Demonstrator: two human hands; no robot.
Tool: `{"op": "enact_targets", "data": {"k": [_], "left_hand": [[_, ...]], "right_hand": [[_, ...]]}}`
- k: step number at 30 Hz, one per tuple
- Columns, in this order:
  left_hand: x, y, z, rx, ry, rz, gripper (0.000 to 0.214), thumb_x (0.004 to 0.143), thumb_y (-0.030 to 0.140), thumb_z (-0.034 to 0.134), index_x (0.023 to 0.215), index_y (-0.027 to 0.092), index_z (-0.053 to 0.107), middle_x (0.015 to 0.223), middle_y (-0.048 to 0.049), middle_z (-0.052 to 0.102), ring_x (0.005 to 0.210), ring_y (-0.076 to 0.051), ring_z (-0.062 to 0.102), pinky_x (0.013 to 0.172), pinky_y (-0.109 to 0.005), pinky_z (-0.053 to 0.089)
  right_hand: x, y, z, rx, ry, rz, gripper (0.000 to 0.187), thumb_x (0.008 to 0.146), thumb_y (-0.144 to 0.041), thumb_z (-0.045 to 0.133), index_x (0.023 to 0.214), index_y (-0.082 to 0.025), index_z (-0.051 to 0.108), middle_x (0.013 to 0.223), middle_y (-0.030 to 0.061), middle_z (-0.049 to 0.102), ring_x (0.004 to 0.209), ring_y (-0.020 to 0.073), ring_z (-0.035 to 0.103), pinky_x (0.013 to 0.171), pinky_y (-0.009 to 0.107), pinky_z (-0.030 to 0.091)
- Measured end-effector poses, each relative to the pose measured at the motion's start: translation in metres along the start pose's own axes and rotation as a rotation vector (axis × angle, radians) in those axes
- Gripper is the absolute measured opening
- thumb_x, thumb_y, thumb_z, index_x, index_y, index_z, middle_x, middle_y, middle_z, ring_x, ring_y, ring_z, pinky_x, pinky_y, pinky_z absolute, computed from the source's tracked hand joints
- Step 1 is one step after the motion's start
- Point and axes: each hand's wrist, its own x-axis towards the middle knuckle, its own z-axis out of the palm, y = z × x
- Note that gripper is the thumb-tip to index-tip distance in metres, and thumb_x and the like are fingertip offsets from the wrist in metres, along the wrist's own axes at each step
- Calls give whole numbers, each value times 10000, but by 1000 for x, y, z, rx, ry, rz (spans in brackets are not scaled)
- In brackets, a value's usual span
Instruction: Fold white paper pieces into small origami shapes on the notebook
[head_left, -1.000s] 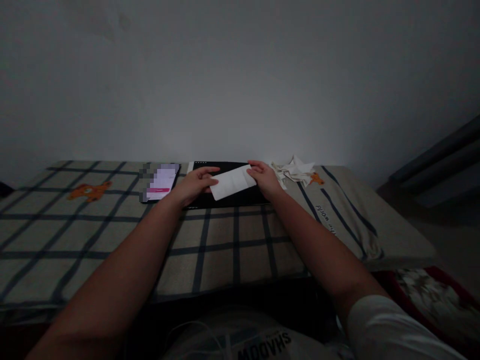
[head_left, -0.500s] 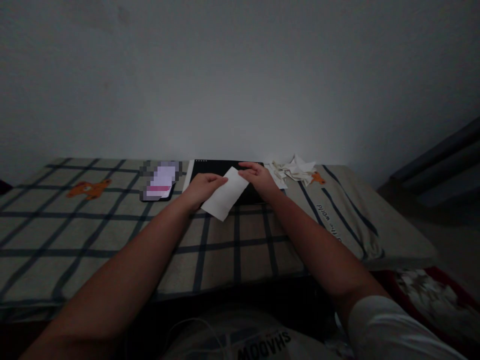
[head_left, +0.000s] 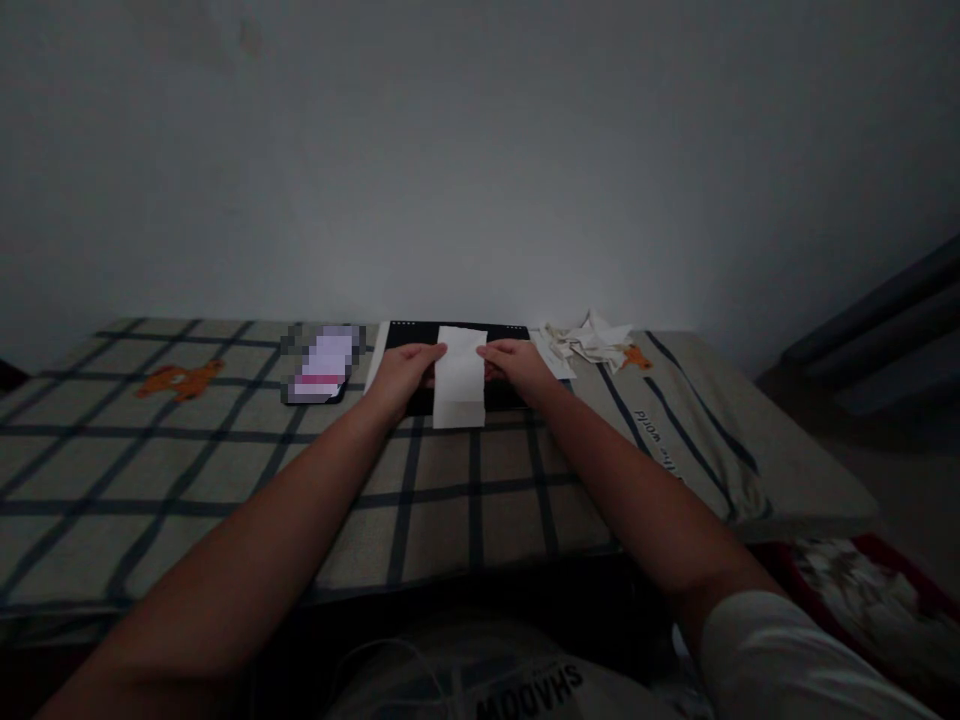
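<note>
A white strip of paper (head_left: 460,375) hangs upright between my hands, over a flat black item (head_left: 405,333) with small white dots along its far edge. My left hand (head_left: 405,375) pinches the paper's left edge near the top. On the opposite edge, my right hand (head_left: 519,365) pinches it between thumb and fingers. The fingers behind the paper are mostly hidden. White sheets (head_left: 377,362) show from under the black item at its left side.
A phone (head_left: 319,365) with a lit, blurred screen lies left of my hands on the checked cloth (head_left: 247,480). Crumpled paper scraps (head_left: 589,340) lie to the right. More scraps (head_left: 862,590) sit low at the right in something red. A wall (head_left: 480,160) stands behind.
The paper has turned from a slant to nearly upright. My right hand has shifted its hold to the right edge, its raised fingers now closed; my left hand stays on the left edge.
</note>
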Motion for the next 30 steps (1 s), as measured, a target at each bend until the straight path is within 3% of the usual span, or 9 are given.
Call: {"op": "enact_targets", "data": {"k": [10, 17, 24, 30], "left_hand": [[4, -5, -2, 209, 115, 178, 343, 698, 442, 706, 826, 125, 734, 738, -53, 698, 620, -138, 568, 563, -236, 418], [-1, 1, 1, 56, 45, 72, 326, 660, 411, 738, 833, 135, 720, 807, -62, 702, 682, -164, 602, 549, -241, 462], [1, 1, 0, 124, 117, 153, 321, 687, 396, 727, 862, 127, 739, 825, -74, 720, 659, -151, 600, 575, -247, 467], [4, -1, -2, -2, 84, 92, 331, 689, 422, 718, 857, 136, 729, 792, -62, 706, 674, -165, 620, 551, -261, 503]], "right_hand": [[-1, -2, 1, 19, -11, 43, 262, 666, -366, 748, 784, -142, 681, 690, 18, 663, 607, 100, 595, 604, 248, 510], [-1, -1, 1, -78, 35, 6, 151, 682, -285, 721, 731, -150, 675, 637, -6, 637, 571, 93, 562, 596, 256, 486], [1, 3, -2, -179, -35, -61, 183, 707, -328, 697, 761, -154, 681, 660, 7, 639, 578, 110, 564, 614, 286, 482], [-2, -4, -1, -268, -18, -61, 132, 713, -279, 672, 740, -150, 678, 653, 5, 652, 578, 107, 568, 601, 262, 468]]}}
